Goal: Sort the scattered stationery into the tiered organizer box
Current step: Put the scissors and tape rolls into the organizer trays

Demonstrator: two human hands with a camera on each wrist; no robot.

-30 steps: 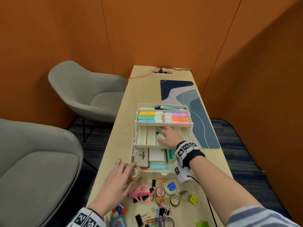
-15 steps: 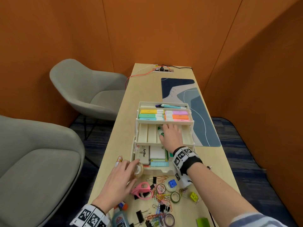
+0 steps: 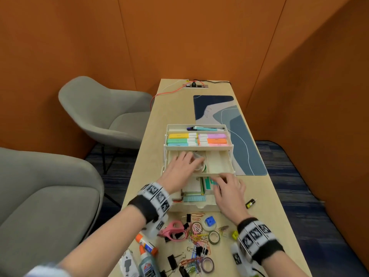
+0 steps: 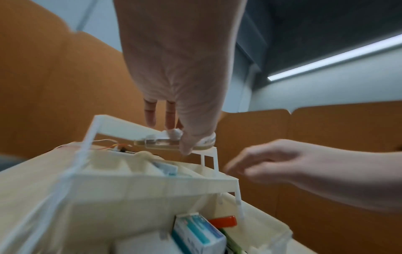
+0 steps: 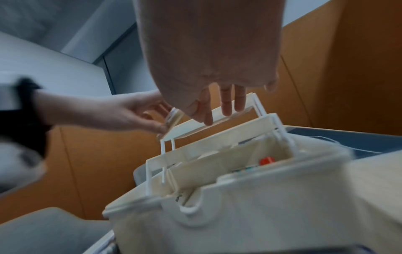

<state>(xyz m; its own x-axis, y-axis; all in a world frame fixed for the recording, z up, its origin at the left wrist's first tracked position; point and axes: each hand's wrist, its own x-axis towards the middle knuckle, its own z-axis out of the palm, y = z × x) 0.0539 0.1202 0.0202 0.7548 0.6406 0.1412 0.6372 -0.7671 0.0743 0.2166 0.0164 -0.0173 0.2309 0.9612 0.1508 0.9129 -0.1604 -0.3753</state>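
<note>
The cream tiered organizer (image 3: 199, 149) stands mid-table; its top tier holds highlighters and pens. My left hand (image 3: 194, 161) reaches into the middle tier (image 3: 219, 164) and pinches a clear tape roll (image 3: 199, 163) between thumb and fingers. In the left wrist view the roll (image 4: 161, 143) is flat under the left hand (image 4: 180, 137), just above the tier's edge. My right hand (image 3: 219, 180) hovers over the bottom tier's boxes with fingers loosely spread. In the right wrist view its fingers (image 5: 226, 103) are straight and hold nothing.
Loose stationery lies in front of the organizer: pink scissors (image 3: 173, 229), glue stick (image 3: 145, 243), glue bottle (image 3: 146, 264), tape rolls (image 3: 214, 237), paper clips (image 3: 197, 234) and binder clips. A small black-and-yellow item (image 3: 250, 203) lies to the right. A blue desk mat (image 3: 235, 132) lies behind; grey chairs (image 3: 103, 114) stand left.
My left hand lifted the clear tape roll from the table's front left into the middle tier. My right hand drew back from the middle tier to above the bottom tier, empty.
</note>
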